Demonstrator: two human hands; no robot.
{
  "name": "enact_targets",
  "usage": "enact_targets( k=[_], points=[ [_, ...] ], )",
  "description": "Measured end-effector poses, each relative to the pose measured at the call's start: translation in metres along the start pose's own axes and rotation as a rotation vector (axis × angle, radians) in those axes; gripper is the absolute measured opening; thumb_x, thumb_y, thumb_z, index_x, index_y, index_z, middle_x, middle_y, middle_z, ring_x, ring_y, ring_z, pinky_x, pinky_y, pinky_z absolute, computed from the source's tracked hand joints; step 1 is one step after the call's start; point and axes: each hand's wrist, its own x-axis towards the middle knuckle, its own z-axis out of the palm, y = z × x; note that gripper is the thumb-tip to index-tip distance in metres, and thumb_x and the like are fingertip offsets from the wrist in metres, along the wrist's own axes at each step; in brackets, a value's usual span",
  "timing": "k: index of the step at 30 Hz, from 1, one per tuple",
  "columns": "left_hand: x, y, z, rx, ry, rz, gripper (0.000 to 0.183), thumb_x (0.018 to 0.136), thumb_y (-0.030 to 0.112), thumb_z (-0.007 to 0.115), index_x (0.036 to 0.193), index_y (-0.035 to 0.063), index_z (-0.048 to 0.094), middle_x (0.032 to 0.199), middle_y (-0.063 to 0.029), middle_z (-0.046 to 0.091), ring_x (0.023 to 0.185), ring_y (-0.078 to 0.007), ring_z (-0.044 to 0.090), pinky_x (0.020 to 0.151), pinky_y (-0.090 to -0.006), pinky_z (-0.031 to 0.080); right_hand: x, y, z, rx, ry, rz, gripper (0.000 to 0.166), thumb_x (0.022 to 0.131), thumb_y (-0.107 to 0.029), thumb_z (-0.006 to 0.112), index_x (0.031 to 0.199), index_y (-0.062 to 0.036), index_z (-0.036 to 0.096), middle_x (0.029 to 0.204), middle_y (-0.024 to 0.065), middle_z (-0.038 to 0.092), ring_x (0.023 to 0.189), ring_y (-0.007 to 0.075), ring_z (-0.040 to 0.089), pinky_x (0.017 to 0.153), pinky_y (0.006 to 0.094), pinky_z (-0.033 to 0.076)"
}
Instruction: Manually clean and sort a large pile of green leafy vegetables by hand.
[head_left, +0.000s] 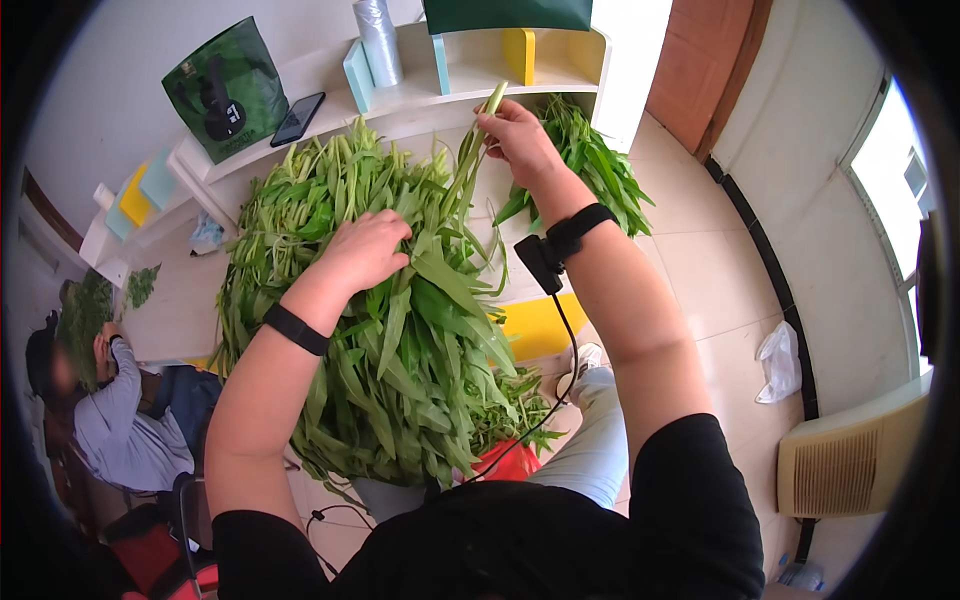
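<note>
A large heap of leafy green stalks, which look like water spinach, lies on the desk and hangs over its front edge. My left hand rests on top of the heap with its fingers bent among the leaves; whether it grips any is not clear. Raised at the heap's right side, my right hand holds several pale green stalks near their cut ends, their leaves trailing down into the heap. A smaller pile of the same greens lies behind my right wrist, at the desk's right end.
Along the desk's back runs a shelf with a green bag, a smartphone and a roll of plastic bags. More greens stand in a red bag below. A cable hangs from my right wrist. At far left, another person handles greens.
</note>
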Motion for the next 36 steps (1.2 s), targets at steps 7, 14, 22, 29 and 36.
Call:
enact_targets(
  k=[7, 14, 22, 29, 36],
  points=[
    [-0.007, -0.006, 0.000, -0.032, 0.034, -0.048, 0.036, 0.079, 0.019, 0.063, 0.110, 0.0055, 0.055, 0.116, -0.0107, 0.053, 0.107, -0.0311, 0.051, 0.090, -0.0407, 0.042, -0.003, -0.038, 0.009, -0.009, -0.003, -0.137, 0.015, 0.086, -0.016, 0.059, 0.099, -0.0083, 0.061, 0.082, -0.0016, 0.057, 0.071, 0.0101, 0.051, 0.064, 0.0263, 0.043],
    [-0.005, -0.015, 0.006, -0.116, 0.151, -0.050, 0.051, 0.072, 0.009, 0.067, 0.121, 0.0081, 0.049, 0.114, -0.0129, 0.054, 0.105, -0.0329, 0.052, 0.088, -0.0395, 0.044, -0.011, -0.054, 0.020, -0.111, -0.023, -0.165, 0.017, 0.086, -0.016, 0.059, 0.100, -0.0066, 0.060, 0.084, -0.0003, 0.058, 0.074, 0.0106, 0.053, 0.066, 0.0263, 0.045],
    [0.022, 0.018, 0.010, -0.009, 0.240, 0.041, 0.059, 0.072, 0.013, 0.063, 0.128, 0.0065, 0.044, 0.134, -0.0131, 0.040, 0.119, -0.0327, 0.043, 0.095, -0.0438, 0.039, -0.031, -0.050, 0.027, -0.152, -0.059, -0.173, 0.015, 0.087, -0.015, 0.059, 0.098, -0.0051, 0.059, 0.083, 0.0000, 0.058, 0.075, 0.0096, 0.054, 0.066, 0.0252, 0.045],
    [0.058, 0.015, 0.029, -0.305, 0.095, -0.186, 0.077, 0.064, 0.036, 0.073, 0.126, 0.0037, 0.041, 0.117, -0.0171, 0.056, 0.114, -0.0323, 0.050, 0.091, -0.0554, 0.038, -0.041, -0.057, 0.022, -0.122, -0.063, -0.279, 0.017, 0.087, -0.015, 0.059, 0.100, -0.0044, 0.059, 0.084, 0.0009, 0.057, 0.075, 0.0102, 0.053, 0.066, 0.0256, 0.046],
    [0.048, -0.002, 0.023, -0.259, -0.008, -0.163, 0.077, 0.061, 0.029, 0.074, 0.127, 0.0071, 0.041, 0.119, -0.0166, 0.055, 0.115, -0.0320, 0.049, 0.093, -0.0521, 0.036, -0.015, -0.055, -0.024, 0.106, 0.146, -0.250, 0.019, 0.088, -0.015, 0.058, 0.102, -0.0030, 0.056, 0.087, 0.0044, 0.058, 0.075, 0.0141, 0.056, 0.066, 0.0279, 0.048]
  ],
)
